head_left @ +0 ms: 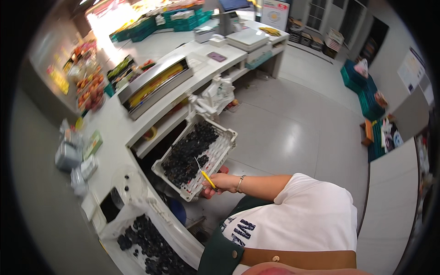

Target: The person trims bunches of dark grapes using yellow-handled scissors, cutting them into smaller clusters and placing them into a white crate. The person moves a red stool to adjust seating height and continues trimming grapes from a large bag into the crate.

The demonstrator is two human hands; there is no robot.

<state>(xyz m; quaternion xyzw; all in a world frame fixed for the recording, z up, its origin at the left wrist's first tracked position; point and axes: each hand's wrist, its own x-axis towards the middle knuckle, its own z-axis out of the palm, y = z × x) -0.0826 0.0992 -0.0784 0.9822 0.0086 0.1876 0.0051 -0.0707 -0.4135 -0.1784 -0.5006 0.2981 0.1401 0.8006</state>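
My right hand (pixel 221 182) is closed around a pair of yellow-handled scissors (pixel 208 178). Their slim metal blades point up and left, over the near side of a white plastic crate (pixel 233 135). Bunches of dark grapes (pixel 189 151) fill most of that crate, which sits tilted beside the counter; its slatted bottom shows on the right side. In the lower left, a white lined crate (pixel 160 208) holds many loose dark grapes (pixel 149 247). A clear round container (pixel 133 179) with a few dark grapes stands just behind it. My left hand does not appear.
The white counter (pixel 112 126) runs along the left, bearing a display case (pixel 158 89), a phone (pixel 217 57) and a scale (pixel 248 39). White plastic bags (pixel 217 94) hang at its inner side. Green crates (pixel 370 98) line the right wall beyond the grey floor (pixel 284 123).
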